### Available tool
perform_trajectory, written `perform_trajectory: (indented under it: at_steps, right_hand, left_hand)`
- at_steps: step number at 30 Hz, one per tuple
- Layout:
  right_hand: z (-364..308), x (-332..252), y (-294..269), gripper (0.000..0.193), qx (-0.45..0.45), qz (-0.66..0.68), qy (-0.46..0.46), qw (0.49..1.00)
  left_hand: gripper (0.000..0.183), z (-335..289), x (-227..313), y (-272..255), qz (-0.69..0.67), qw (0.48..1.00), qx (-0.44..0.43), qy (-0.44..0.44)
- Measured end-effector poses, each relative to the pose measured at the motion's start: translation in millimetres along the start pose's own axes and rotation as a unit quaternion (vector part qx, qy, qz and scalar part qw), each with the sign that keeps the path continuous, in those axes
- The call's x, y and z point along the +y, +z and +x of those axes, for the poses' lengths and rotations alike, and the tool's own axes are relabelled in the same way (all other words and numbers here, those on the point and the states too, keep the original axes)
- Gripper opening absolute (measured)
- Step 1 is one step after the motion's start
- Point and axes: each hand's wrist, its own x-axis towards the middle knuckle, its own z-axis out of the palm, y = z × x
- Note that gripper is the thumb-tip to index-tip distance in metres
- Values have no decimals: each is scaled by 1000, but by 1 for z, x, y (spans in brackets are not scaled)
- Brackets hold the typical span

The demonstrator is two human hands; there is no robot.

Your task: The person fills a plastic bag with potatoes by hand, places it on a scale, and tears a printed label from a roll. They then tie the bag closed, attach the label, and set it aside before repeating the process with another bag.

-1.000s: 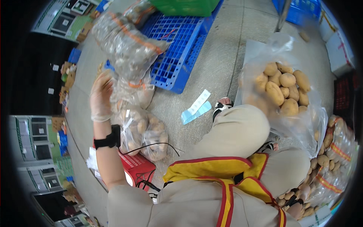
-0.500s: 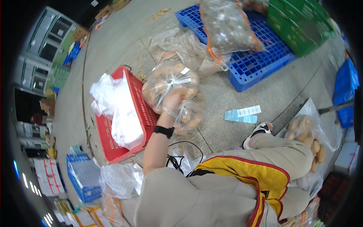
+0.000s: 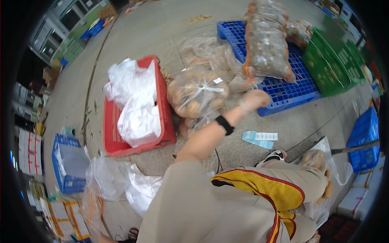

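My left hand (image 3: pixel 255 99), with a black band at its wrist, reaches over the floor beside the near-left corner of the blue pallet (image 3: pixel 279 103). It is blurred; its fingers look curled in, and anything inside them is hidden. Left of it sits a tied clear plastic bag of potatoes (image 3: pixel 198 94) with a small white tag. A second clear bag (image 3: pixel 196 122) shows below it, partly behind my forearm. Pale blue and white label strips (image 3: pixel 259 139) lie on the floor below my hand. My right hand is out of view.
A red crate (image 3: pixel 168 125) holds white plastic bags. On the pallet rest a full mesh-edged sack (image 3: pixel 267 44) and a green crate (image 3: pixel 332 67). An open bag of potatoes (image 3: pixel 320 162) lies right, by my leg. A blue crate (image 3: pixel 69 162) stands left.
My left hand has left the neck of the potato bag and moved right, toward the pallet. The view has shifted, and the tied bag now stands free of my hand.
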Motion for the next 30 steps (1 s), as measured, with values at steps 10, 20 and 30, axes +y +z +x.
perform_trajectory:
  at_steps: [10, 20, 30]
  right_hand:
    - [-29, 22, -8, 27, 52, 54, 45, 996]
    - [-261, 167, 53, 30, 138, 50, 373, 916]
    - [-554, -89, 245, 27, -113, 248, 726, 631]
  left_hand:
    - [21, -12, 71, 117, -60, 978, -196, -33]
    - [30, 27, 111, 266, 54, 916, -398, 4]
    - [54, 52, 70, 430, 311, 706, -636, -3]
